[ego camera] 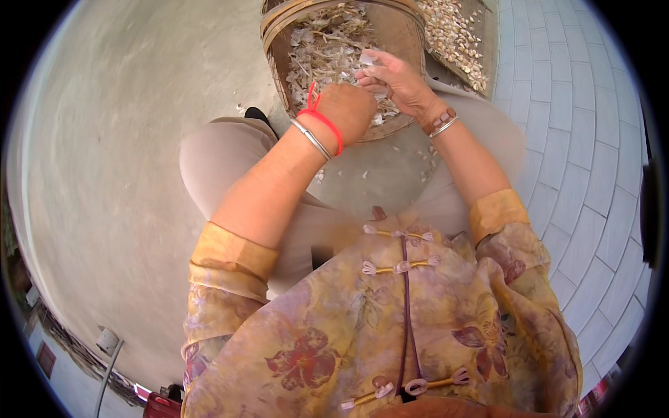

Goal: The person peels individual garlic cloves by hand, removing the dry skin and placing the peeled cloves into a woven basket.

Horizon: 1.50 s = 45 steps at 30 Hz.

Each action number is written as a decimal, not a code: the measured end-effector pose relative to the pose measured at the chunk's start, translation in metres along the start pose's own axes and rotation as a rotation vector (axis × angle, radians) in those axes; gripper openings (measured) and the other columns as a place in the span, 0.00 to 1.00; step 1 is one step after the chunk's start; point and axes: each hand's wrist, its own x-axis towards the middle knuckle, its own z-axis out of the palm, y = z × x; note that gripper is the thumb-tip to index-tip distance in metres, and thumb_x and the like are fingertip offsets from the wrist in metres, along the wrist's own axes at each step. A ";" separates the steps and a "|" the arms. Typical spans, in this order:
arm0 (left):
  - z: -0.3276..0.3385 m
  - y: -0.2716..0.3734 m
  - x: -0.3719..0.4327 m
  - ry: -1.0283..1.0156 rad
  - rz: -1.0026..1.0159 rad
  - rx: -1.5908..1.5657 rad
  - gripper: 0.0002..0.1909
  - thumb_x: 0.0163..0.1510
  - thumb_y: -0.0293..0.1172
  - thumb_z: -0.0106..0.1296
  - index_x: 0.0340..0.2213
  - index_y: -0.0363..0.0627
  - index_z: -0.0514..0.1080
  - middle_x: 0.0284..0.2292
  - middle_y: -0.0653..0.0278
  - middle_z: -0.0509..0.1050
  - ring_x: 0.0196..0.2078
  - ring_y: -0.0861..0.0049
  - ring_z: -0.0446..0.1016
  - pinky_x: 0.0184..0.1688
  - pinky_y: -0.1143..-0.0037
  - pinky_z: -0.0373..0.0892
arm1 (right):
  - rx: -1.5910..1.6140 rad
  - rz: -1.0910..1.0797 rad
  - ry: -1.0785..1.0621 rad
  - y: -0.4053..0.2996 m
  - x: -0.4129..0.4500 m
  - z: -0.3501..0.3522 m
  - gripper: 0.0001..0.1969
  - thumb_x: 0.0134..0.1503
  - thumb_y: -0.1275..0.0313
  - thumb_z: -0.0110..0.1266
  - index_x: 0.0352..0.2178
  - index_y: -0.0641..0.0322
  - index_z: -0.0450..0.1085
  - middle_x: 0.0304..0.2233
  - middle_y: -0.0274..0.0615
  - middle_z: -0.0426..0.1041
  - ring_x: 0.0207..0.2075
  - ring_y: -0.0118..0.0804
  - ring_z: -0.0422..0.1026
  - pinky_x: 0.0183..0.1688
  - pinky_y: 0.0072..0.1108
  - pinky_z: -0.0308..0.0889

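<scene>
My left hand [347, 108] is curled over the near side of a woven basket [400, 39], its back towards me. Its fingertips are hidden, so whatever they may hold cannot be seen. Close beside it on the right, my right hand [400, 82] has thumb and fingers bent together. A pale flake of papery skin [367, 60], seemingly garlic skin, is at its fingertips. Below both hands, the basket holds a loose heap of dry garlic skins [324, 57] with some stalk pieces.
Many peeled-looking garlic cloves [454, 42] lie spread on a flat surface right of the basket. My bent legs [230, 157] flank the basket. Stray skin flakes [366, 174] dot the concrete floor [115, 157]. Grey-blue tiles [564, 172] cover the ground on the right.
</scene>
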 end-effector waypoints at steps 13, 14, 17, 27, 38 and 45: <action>0.008 -0.003 0.009 -0.161 -0.079 0.036 0.09 0.51 0.28 0.43 0.28 0.40 0.73 0.28 0.50 0.75 0.35 0.55 0.75 0.38 0.61 0.70 | -0.194 -0.161 0.185 -0.041 -0.063 -0.025 0.13 0.60 0.71 0.46 0.43 0.69 0.68 0.30 0.35 0.72 0.27 0.22 0.68 0.33 0.14 0.64; 0.011 -0.004 0.005 -0.167 -0.083 0.036 0.09 0.51 0.28 0.43 0.28 0.40 0.73 0.28 0.50 0.75 0.35 0.55 0.75 0.38 0.61 0.70 | -0.157 -0.205 0.220 -0.053 -0.075 -0.025 0.14 0.60 0.71 0.46 0.45 0.70 0.67 0.30 0.36 0.72 0.27 0.22 0.67 0.34 0.15 0.65; 0.013 -0.003 0.004 0.020 0.008 0.100 0.09 0.51 0.28 0.43 0.30 0.40 0.73 0.30 0.51 0.75 0.37 0.57 0.74 0.40 0.62 0.68 | -0.065 -0.400 0.363 -0.077 -0.112 -0.071 0.18 0.60 0.72 0.46 0.48 0.76 0.61 0.31 0.39 0.71 0.29 0.23 0.66 0.35 0.16 0.65; 0.016 0.001 0.015 -0.244 -0.068 0.074 0.09 0.52 0.32 0.46 0.31 0.41 0.73 0.31 0.52 0.75 0.38 0.57 0.74 0.42 0.62 0.67 | 0.139 -0.192 0.800 -0.007 -0.236 -0.183 0.24 0.60 0.78 0.42 0.54 0.85 0.50 0.52 0.54 0.61 0.51 0.35 0.65 0.56 0.22 0.61; 0.123 -0.021 0.097 -0.142 -0.332 -0.102 0.29 0.52 0.39 0.49 0.56 0.51 0.59 0.54 0.51 0.62 0.57 0.52 0.58 0.53 0.53 0.60 | 0.330 0.074 0.732 0.056 -0.251 -0.158 0.18 0.59 0.77 0.41 0.49 0.77 0.62 0.46 0.48 0.69 0.47 0.34 0.69 0.51 0.20 0.65; 0.189 -0.036 0.080 -0.284 -0.446 -0.111 0.35 0.54 0.47 0.46 0.60 0.57 0.51 0.59 0.54 0.55 0.62 0.54 0.51 0.57 0.46 0.52 | 0.403 0.049 0.759 0.068 -0.263 -0.170 0.17 0.58 0.77 0.41 0.48 0.75 0.62 0.47 0.46 0.68 0.48 0.34 0.68 0.50 0.21 0.65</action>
